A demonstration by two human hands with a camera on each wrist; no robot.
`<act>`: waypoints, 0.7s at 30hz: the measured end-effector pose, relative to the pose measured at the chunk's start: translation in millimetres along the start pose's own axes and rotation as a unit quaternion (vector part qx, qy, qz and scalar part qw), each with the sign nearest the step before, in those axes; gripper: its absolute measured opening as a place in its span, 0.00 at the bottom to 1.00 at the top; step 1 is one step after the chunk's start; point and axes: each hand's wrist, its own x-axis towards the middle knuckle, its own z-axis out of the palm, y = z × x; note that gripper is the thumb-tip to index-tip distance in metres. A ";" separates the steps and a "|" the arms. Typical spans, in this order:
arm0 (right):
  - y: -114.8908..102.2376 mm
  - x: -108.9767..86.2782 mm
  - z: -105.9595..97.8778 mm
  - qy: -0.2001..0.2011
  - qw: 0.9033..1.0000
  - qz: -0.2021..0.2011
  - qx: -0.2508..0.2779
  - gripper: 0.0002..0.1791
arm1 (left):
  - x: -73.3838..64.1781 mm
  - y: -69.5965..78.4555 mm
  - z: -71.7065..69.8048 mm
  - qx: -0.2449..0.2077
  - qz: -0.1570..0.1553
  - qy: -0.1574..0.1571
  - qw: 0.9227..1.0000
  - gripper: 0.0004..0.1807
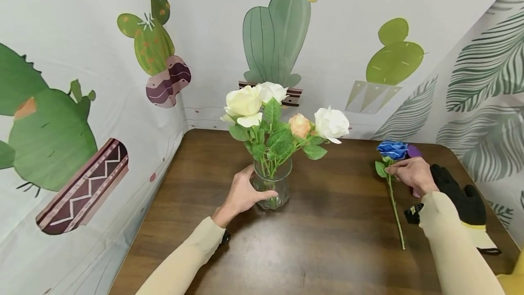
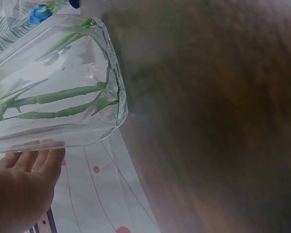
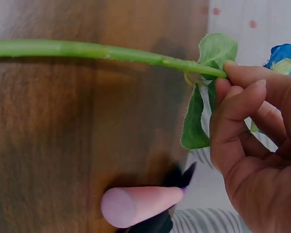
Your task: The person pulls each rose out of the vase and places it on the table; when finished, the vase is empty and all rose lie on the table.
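My left hand point(image 1: 242, 192) holds the side of a clear glass vase point(image 1: 281, 188), its thumb across the front and the other fingers behind the glass. In the vase stand a pale yellow rose point(image 1: 243, 101), two white roses point(image 1: 331, 124) and a peach rose point(image 1: 300, 125), with green leaves. Their cut stems point(image 2: 63, 94) show through the glass in the left wrist view. On the right, my right hand point(image 1: 414, 174) pinches the stem point(image 3: 106, 51) of a blue rose point(image 1: 392, 150) just below the bloom. Leaves hang beside the fingertips.
A black glove point(image 1: 464, 206) lies at the table's right side. Close by the right hand is a pink, cylinder-like thing point(image 3: 140, 204) with a purple part point(image 1: 414, 151). Behind the brown table point(image 1: 327, 249) hangs a cactus-print cloth point(image 1: 213, 22). Something yellow point(image 1: 511, 281) shows at the lower right corner.
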 end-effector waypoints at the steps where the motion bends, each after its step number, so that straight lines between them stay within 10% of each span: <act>1: 1.1 1.7 2.1 -0.001 1.000 0.004 0.001 0.19 | 0.0 -0.2 0.0 0.000 0.001 0.001 1.000 0.49; 21: 13.4 17.2 25.2 0.015 0.995 -0.034 -0.098 0.15 | -1.1 -0.3 0.0 0.004 0.021 0.010 1.000 0.51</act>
